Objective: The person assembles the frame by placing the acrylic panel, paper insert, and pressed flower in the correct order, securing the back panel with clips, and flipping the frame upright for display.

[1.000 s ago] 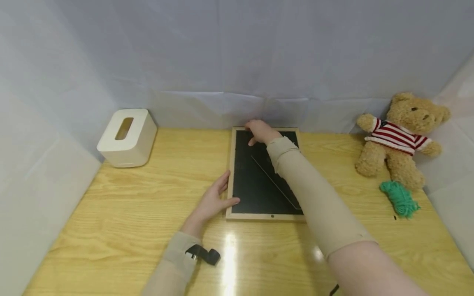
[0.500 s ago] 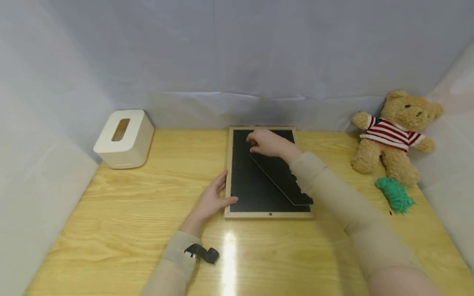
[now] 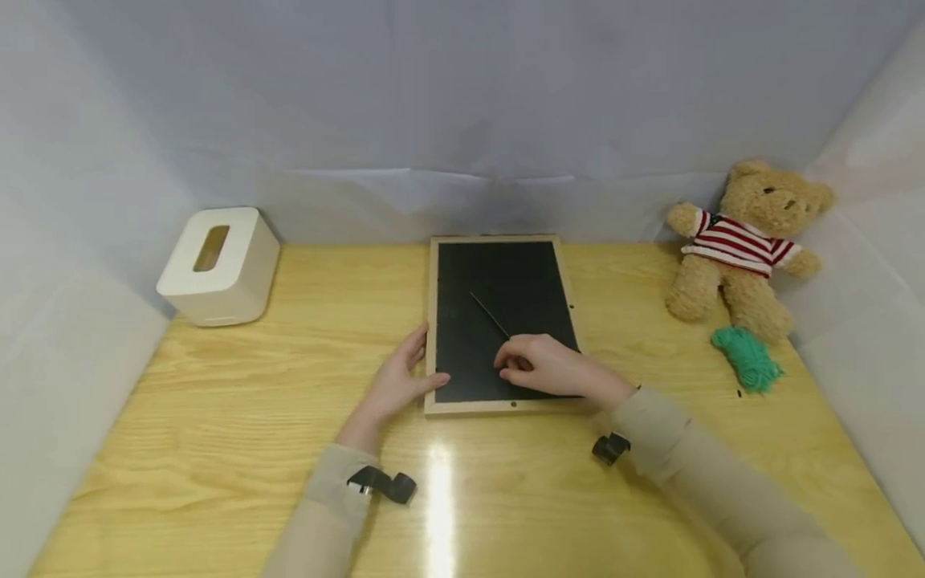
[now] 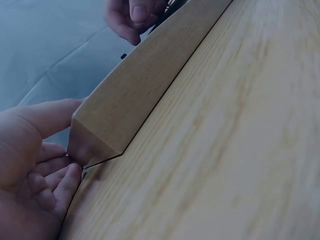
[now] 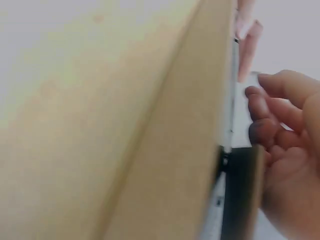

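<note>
A wooden picture frame lies on the table, its black backing facing up with a black stand leg on it. My left hand holds the frame's lower left side, thumb over the rim and fingers along the outer edge. In the left wrist view, its fingers touch the wooden corner. Over the lower right of the backing is my right hand, fingers loosely curled, covering the leg's lower part. The right wrist view shows the leg close beside the palm, with nothing visible between the fingertips.
A white tissue box stands at the back left. At the back right, a teddy bear in a striped shirt leans by the wall, with a green yarn bundle at its feet. Pale cloth walls border the table.
My right hand has come from the top of the frame down to its lower right, over the stand leg. The left hand keeps its place on the frame's edge. The head view has shifted slightly.
</note>
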Available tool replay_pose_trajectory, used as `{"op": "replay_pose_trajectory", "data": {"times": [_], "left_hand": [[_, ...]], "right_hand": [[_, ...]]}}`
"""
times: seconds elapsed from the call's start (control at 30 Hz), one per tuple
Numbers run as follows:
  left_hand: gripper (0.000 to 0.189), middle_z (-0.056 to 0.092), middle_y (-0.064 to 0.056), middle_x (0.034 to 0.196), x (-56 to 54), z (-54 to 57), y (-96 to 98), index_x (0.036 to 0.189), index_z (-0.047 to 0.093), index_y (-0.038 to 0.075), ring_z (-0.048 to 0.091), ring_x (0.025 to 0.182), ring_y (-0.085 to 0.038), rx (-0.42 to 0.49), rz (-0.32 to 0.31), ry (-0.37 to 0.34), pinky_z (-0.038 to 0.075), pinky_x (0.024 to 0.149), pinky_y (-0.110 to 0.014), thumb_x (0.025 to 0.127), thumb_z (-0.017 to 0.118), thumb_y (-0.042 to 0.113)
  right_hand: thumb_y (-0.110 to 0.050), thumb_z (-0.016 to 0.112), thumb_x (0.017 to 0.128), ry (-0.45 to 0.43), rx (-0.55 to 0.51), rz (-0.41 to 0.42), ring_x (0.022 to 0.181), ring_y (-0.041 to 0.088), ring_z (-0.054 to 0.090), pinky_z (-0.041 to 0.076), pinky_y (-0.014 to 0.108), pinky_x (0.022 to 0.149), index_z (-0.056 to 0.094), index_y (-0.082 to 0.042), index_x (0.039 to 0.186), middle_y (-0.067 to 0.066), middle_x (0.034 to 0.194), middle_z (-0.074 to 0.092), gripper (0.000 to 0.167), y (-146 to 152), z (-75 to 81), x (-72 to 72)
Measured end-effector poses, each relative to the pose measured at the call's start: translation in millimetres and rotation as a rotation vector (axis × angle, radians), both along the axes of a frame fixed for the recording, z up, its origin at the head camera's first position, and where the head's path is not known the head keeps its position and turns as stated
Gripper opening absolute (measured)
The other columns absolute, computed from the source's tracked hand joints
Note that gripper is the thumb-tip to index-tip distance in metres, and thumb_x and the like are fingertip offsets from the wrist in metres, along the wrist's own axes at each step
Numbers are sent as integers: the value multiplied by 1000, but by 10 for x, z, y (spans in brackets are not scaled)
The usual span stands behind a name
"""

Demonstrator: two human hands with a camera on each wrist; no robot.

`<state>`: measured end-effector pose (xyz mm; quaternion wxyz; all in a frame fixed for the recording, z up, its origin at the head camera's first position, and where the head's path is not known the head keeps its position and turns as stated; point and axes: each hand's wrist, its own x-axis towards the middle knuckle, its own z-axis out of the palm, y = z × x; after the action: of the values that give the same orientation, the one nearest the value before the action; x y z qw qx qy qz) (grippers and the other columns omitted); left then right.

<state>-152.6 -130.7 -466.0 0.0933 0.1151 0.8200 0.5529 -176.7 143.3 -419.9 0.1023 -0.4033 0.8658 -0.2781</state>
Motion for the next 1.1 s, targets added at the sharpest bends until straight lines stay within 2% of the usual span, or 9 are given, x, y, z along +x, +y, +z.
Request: {"op": "replay_pose_trajectory", "data": {"times": [0.13, 0.37, 0.5, 0.6, 0.73, 0.8, 0.87, 1.0, 1.1], "left_hand": [[94, 22, -17, 154, -11, -9, -20, 152, 19, 6, 32, 136, -35, 2, 3, 1, 27, 111, -42, 80, 78, 19], [93, 22, -16, 155, -29, -7, -55, 152, 19, 8, 31, 137, -35, 13, 18, -10, 28, 111, -44, 81, 78, 19], [92, 20, -16, 155, -40, 9, -59, 153, 18, 9, 29, 137, -34, 19, 19, -25, 26, 112, -43, 82, 76, 18], [91, 19, -15, 155, -23, 70, -43, 153, 17, 8, 27, 138, -34, 33, 15, -37, 25, 112, -42, 84, 75, 16], [88, 17, -19, 155, 32, 214, 3, 151, 15, 2, 26, 138, -37, 43, 5, -47, 25, 112, -44, 85, 73, 9], [88, 17, -21, 154, 48, 243, 17, 151, 15, 0, 26, 138, -38, 46, 4, -53, 25, 112, -45, 85, 72, 7], [89, 17, -19, 155, 40, 203, 17, 152, 15, 2, 26, 138, -36, 48, 7, -60, 25, 112, -44, 85, 72, 8], [91, 18, -13, 156, -9, 39, -2, 153, 16, 10, 26, 139, -32, 52, 16, -67, 24, 113, -41, 84, 75, 15], [92, 18, -11, 156, -24, -18, -5, 153, 16, 13, 27, 139, -31, 44, 17, -64, 25, 112, -41, 83, 76, 18]], "right_hand": [[-12, 58, 94, 24, -68, 12, 67, 6, 47, 46, 23, 59, 66, -10, 107, -6, 88, 55, 16, -72, -73, 100], [-20, 60, 94, 121, -39, -49, 78, 5, 49, 47, 22, 69, 68, -12, 110, -6, 96, 58, 19, -334, -87, 289], [-22, 63, 93, 154, -47, -49, 77, 6, 50, 47, 21, 68, 69, -12, 109, -6, 94, 59, 20, -494, -82, 369], [-20, 64, 92, 162, -51, -28, 79, 5, 52, 47, 18, 69, 70, -11, 107, -5, 94, 58, 18, -603, -93, 396], [-17, 67, 90, 189, -28, -44, 83, 7, 54, 48, 17, 72, 72, -11, 101, -3, 94, 57, 14, -683, -110, 416], [-16, 68, 89, 221, -12, -60, 85, 9, 54, 48, 18, 74, 72, -10, 99, -2, 96, 58, 13, -703, -112, 428], [-16, 69, 88, 259, 1, -70, 88, 12, 55, 49, 20, 75, 73, -9, 99, 0, 98, 59, 14, -715, -112, 443], [-16, 69, 87, 320, 41, -87, 90, 14, 57, 50, 21, 76, 73, -6, 105, 3, 101, 62, 21, -723, -110, 483], [-17, 69, 87, 342, 76, -102, 92, 14, 57, 50, 20, 77, 72, -5, 109, 3, 103, 63, 25, -718, -108, 510]]}}
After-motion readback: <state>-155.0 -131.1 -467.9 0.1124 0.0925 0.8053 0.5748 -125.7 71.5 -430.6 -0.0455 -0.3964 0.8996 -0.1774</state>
